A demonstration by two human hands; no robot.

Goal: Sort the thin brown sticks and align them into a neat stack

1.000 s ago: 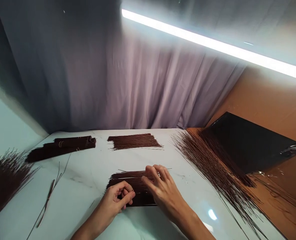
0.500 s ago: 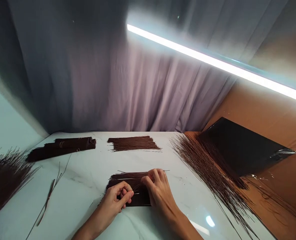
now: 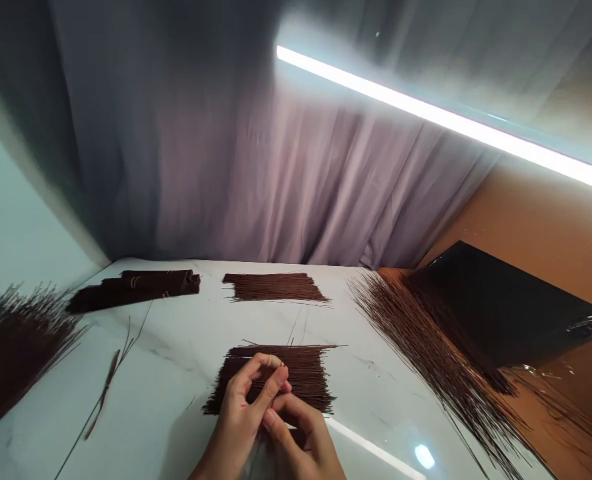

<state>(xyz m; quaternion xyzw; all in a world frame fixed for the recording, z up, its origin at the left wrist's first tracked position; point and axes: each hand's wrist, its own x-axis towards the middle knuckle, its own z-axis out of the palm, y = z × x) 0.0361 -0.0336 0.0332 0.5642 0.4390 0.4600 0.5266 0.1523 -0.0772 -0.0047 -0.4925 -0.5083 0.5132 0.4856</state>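
A flat mat-like pile of thin brown sticks (image 3: 306, 377) lies on the white marbled table in front of me. Over its near left part is my left hand (image 3: 256, 393), thumb and forefinger pinched together, a pale wrap around one fingertip. Just below and touching it, my right hand (image 3: 301, 430) is also closed in a pinch. A few thin sticks appear to be between the fingers, with faint tips rising above them; most of their length is hidden by my hands.
Behind lies a smaller pile of sticks (image 3: 279, 287). Tied dark bundles (image 3: 141, 288) are at back left, and a small knotted bunch (image 3: 109, 383) is nearer. Loose sticks spread at left (image 3: 21, 360) and right (image 3: 436, 360), beside a black sheet (image 3: 516, 307). A curtain (image 3: 256, 167) hangs behind.
My right hand has left the pile's right side and come down and left against my left hand. The left hand has risen slightly to the right. The view has shifted a little.
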